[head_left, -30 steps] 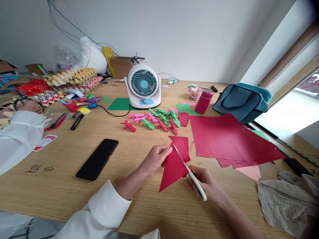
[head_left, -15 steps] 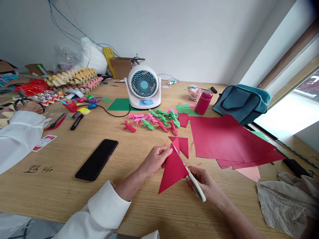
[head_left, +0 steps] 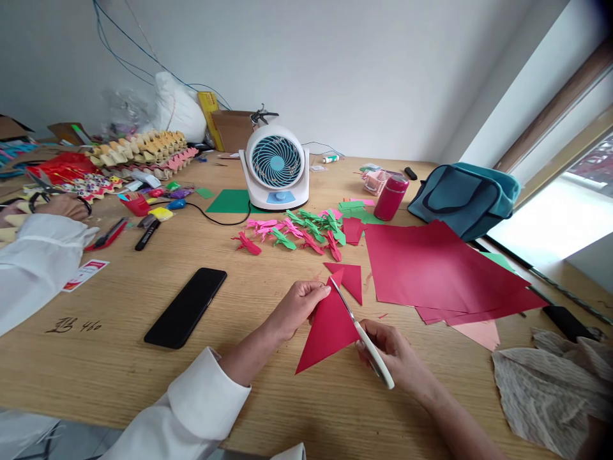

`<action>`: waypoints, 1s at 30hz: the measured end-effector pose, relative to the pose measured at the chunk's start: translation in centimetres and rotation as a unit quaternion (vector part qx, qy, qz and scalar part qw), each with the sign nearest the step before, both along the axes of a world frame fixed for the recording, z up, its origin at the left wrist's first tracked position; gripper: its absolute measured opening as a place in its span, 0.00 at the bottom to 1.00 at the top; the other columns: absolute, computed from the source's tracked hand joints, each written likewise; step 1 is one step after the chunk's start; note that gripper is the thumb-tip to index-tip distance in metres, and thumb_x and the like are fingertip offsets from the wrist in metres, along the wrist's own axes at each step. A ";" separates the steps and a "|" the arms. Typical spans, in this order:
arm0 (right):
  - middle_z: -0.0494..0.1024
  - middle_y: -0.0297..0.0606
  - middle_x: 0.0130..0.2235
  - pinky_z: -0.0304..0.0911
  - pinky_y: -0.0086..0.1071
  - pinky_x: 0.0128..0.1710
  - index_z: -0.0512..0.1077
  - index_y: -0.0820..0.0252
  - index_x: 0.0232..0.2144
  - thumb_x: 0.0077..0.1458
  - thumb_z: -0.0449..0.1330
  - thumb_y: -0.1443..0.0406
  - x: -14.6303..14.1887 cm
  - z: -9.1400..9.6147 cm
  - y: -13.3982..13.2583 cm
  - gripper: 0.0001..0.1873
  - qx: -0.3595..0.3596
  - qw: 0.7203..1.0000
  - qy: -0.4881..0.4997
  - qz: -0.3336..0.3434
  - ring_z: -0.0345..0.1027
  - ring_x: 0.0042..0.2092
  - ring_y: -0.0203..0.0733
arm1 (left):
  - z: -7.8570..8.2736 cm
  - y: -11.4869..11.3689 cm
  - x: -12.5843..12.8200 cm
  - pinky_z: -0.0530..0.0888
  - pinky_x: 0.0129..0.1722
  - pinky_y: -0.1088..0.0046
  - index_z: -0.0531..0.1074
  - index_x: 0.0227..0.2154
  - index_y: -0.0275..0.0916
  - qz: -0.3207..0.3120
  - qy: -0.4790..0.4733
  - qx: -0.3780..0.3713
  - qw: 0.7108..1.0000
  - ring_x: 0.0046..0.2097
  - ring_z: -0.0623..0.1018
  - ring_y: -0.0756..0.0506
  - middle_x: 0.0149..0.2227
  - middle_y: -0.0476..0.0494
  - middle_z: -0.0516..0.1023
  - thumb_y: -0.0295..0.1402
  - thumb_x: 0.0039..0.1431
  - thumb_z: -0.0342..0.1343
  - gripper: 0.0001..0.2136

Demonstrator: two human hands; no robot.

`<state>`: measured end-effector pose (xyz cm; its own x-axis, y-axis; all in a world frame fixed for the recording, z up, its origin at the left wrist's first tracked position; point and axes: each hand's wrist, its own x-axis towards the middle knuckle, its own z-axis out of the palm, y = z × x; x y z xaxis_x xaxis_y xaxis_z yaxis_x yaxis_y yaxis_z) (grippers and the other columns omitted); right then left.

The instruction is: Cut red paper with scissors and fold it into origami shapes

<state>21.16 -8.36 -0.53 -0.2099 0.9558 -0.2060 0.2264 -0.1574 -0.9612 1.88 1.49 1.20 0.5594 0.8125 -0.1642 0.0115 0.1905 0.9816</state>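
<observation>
My left hand (head_left: 299,308) pinches a red paper triangle (head_left: 328,327) near its upper corner, holding it above the wooden table. In my right hand (head_left: 385,348) is a pair of scissors (head_left: 376,358) with white handles. The blades lie along the triangle's right side, pointing up toward the pinched corner; they look closed or nearly so. Just behind, another red paper triangle (head_left: 352,279) lies flat on the table. Several small folded paper figures (head_left: 313,227) in pink, green and red are grouped farther back.
Large red paper sheets (head_left: 440,275) lie to the right, near a red bottle (head_left: 391,198) and a teal bag (head_left: 462,198). A white fan (head_left: 276,166) stands at the back. A black phone (head_left: 186,308) lies at left, and a co-worker's hand (head_left: 64,207) is beyond it.
The paper triangle's lower corner has swung slightly left. The scissors have tilted a little, their blades closer together at the paper's right edge. Both hands stay nearly in place.
</observation>
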 end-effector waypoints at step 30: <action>0.62 0.28 0.22 0.47 0.28 0.23 0.62 0.59 0.23 0.57 0.58 0.51 0.2 -0.7 0.2 0.20 0.011 1.000 -0.002 0.001 0.51 0.24 0.31 | 0.5 -0.4 0.1 0.51 0.22 0.76 0.55 0.19 0.39 -0.003 -0.014 -0.018 1.000 0.21 0.56 0.55 0.19 0.55 0.57 0.49 0.54 0.56 0.22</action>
<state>21.36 -8.21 -1.27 -0.2102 0.9600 -0.1851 0.2300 -0.1355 -0.9637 2.02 1.05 1.75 0.5686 0.8030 -0.1787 -0.0138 0.2265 0.9739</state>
